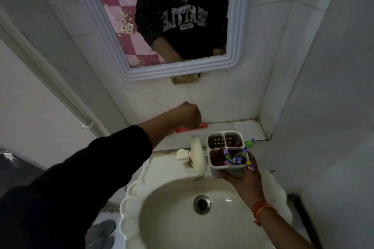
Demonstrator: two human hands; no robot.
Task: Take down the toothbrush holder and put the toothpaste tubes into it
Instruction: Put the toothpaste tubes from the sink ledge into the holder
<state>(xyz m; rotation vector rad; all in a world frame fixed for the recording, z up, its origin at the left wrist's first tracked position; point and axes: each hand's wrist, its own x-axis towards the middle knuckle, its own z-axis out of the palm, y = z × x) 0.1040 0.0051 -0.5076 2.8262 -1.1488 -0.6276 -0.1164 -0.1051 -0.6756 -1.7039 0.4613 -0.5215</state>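
Observation:
My right hand (245, 178) grips a white toothbrush holder (226, 152) with four compartments, held upright over the sink's right rim. Red items and a purple-and-green patterned piece stick out of its near compartments. My left hand (187, 114) reaches across to the tiled ledge, fingers curled down onto a red toothpaste tube (189, 128) that lies flat against the wall. Whether the tube is lifted off the ledge I cannot tell. A green-and-purple object (250, 142) lies on the ledge behind the holder.
A cream sink (133, 198) with a metal drain (202, 204) sits below. A white tap (195, 156) stands just left of the holder. The tiled ledge (249, 129) runs under a framed mirror (240, 26). A white pipe (50, 79) descends at left.

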